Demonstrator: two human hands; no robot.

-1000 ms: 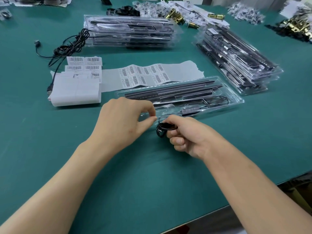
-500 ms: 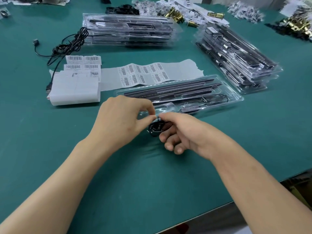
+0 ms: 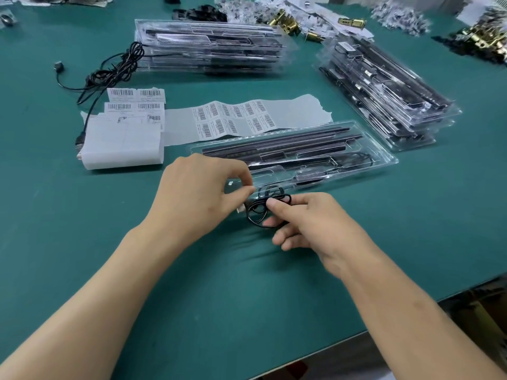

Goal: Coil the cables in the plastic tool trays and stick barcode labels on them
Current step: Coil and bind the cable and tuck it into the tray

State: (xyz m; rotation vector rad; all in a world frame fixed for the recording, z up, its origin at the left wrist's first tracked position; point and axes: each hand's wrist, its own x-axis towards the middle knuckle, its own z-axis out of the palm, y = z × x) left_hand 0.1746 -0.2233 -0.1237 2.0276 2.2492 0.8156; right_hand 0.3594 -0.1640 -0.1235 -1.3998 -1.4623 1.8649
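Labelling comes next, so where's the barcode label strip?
In the head view, the label strip lies flat left of centre, just behind the near tray, right of the folded backing paper.

I see the black cable [image 3: 262, 212] bunched in loose, uneven loops, pinched between my left grip [image 3: 197, 193] and right grip [image 3: 310, 223], just in front of the near edge of the clear plastic tray [image 3: 385, 157]. The tray lies flat on the surface with long dark tools in it. Behind it lies the barcode label strip [image 3: 233, 119], partly peeled.
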